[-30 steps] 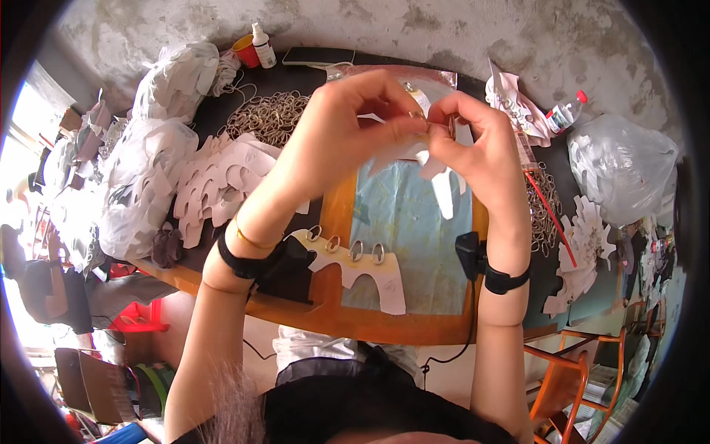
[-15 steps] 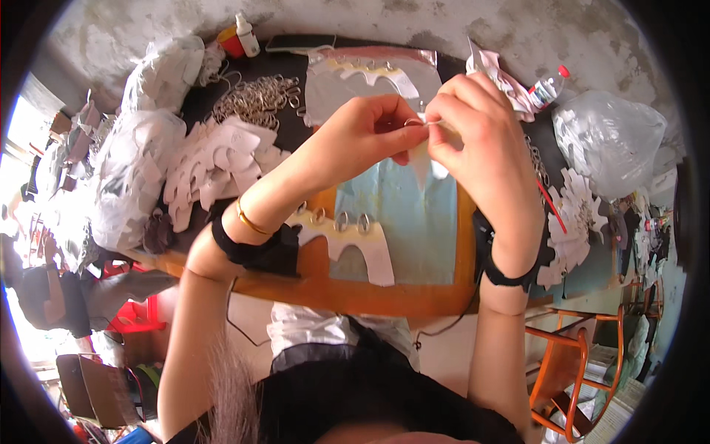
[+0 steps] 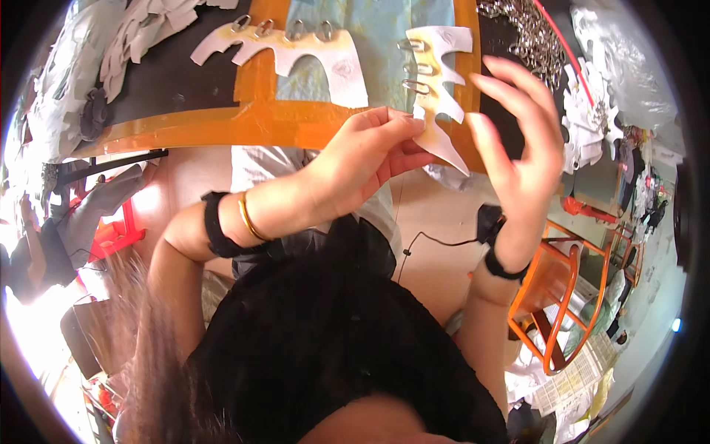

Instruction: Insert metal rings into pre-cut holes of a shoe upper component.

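Between its thumb and fingers, my left hand (image 3: 377, 148) pinches the lower part of a white scalloped cutout (image 3: 446, 96) with a yellowish band. Several metal rings (image 3: 418, 69) are on its left edge. My right hand (image 3: 521, 122) is just right of this piece, fingers spread and slightly blurred, holding nothing. Left of it, a second white scalloped cutout (image 3: 342, 70) lies on the blue sheet (image 3: 384, 63), with several metal rings (image 3: 296, 29) along its upper edge.
Orange tape (image 3: 222, 127) covers the table's near edge. A heap of metal rings (image 3: 529, 41) and white cutouts (image 3: 584, 115) lie at the right, beside a red stick (image 3: 566, 48). More white cutouts (image 3: 140, 41) are at the far left. An orange chair (image 3: 558, 296) stands lower right.
The view has tilted down toward my lap. My hands were together over the table at a metal ring; now they are apart, the right opened and the left on the ringed cutout's lower part.
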`<state>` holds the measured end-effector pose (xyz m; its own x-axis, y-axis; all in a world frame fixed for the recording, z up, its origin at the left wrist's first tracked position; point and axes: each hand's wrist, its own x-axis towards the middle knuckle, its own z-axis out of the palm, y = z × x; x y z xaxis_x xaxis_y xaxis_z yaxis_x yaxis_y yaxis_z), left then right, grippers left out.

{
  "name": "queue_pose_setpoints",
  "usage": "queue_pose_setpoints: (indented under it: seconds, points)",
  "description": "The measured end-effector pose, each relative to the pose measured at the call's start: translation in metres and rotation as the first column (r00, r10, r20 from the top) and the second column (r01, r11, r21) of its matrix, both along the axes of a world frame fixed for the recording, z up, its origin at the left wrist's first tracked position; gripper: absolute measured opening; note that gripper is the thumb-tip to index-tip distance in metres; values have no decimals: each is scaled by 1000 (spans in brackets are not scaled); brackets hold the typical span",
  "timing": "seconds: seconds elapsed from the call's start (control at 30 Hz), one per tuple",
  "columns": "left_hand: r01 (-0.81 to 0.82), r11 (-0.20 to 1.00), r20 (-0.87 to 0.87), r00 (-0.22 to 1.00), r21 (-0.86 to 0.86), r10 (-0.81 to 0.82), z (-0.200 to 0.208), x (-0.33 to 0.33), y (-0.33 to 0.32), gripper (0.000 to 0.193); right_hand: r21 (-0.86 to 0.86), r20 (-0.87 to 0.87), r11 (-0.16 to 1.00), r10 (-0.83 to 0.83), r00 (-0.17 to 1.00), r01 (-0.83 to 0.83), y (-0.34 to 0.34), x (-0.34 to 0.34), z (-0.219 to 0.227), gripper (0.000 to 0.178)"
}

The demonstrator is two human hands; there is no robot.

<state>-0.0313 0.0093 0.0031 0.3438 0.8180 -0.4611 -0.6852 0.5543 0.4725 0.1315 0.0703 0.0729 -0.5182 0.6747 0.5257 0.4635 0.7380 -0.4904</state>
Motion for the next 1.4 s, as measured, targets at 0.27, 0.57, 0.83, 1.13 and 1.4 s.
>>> queue_pose_setpoints:
  seconds: [0.27, 0.57, 0.83, 1.13, 1.4]
  points:
    - [-46, 997, -73, 996, 64, 50, -8, 42, -35, 21, -779, -377, 623, -550, 745, 66, -102, 22, -58, 46]
    - [126, 992, -27, 992, -26, -127, -15, 52, -34, 21, -858, -295, 513, -544, 786, 33, -96, 67, -59, 41]
    - [-26, 998, 35, 999, -54, 28, -35, 82, -41, 13, -67, 15, 792, -607, 794, 607, -104, 44, -76, 12]
    - [-105, 993, 121, 987, -51, 111, -41, 91, -40, 9, -67, 78, 727, -678, 730, 683, -107, 41, -86, 13]
    - [-106, 971, -157, 977, 215, 141, -47, 89, -38, 8, -481, -111, 737, -588, 801, 474, -99, 46, -91, 12]
